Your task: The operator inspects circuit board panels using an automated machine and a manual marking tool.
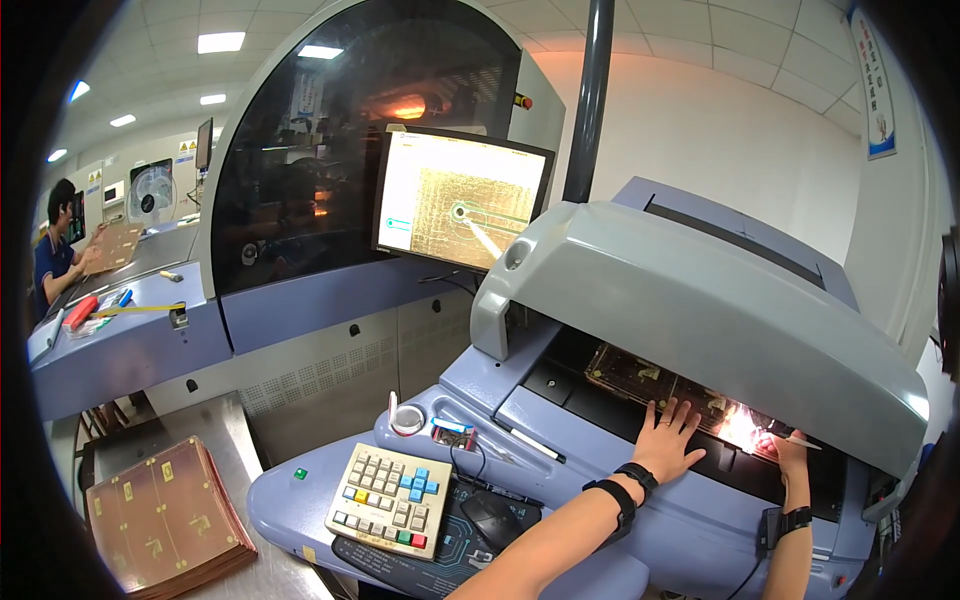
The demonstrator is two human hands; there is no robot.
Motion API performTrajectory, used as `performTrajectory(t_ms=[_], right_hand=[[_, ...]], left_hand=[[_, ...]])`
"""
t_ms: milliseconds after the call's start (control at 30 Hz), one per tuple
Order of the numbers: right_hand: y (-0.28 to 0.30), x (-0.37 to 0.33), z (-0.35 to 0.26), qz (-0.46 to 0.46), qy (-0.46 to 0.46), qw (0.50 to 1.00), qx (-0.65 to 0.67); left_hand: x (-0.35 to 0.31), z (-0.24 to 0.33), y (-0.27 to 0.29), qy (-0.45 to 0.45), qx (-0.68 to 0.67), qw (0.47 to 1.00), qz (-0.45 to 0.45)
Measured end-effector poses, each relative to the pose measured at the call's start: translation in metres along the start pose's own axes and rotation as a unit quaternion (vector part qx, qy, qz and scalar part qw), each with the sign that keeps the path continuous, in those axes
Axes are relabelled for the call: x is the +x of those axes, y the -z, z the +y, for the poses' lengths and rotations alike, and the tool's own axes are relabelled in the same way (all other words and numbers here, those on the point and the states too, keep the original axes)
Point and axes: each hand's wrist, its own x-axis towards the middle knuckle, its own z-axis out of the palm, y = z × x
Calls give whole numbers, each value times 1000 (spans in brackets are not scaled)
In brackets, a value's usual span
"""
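Observation:
My left hand (668,440) lies flat with its fingers spread on the near edge of a brown circuit board panel (625,370), under the grey hood of an inspection machine (700,290). To its right, my right hand (792,456) is closed round a slim, pale pen-like tool (803,442), partly in the glare. Between the hands a very bright light falls on the panel and washes out its surface and my right fingertips. The monitor (460,195) shows a magnified round pad with a pale pointed tip beside it.
A beige keypad (390,495) and a black mouse (492,515) sit on the machine's front shelf. A white pen (537,445) lies in front of the opening. Stacked brown panels (165,520) rest on a metal table at lower left. Another person (62,250) handles a panel at far left.

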Motion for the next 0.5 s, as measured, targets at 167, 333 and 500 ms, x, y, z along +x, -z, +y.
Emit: performTrajectory(t_ms=[167, 333, 500], right_hand=[[-2, 1, 0, -18, 13, 1000, 6], [1, 0, -10, -11, 9, 997, -79], [-1, -40, -16, -3, 84, 996, -30]], left_hand=[[-1, -1, -1, 3, 2, 1000, -1], [0, 2, 5, 4, 2, 1000, -7], [-4, 1, 27, -7, -25, 999, -40]])
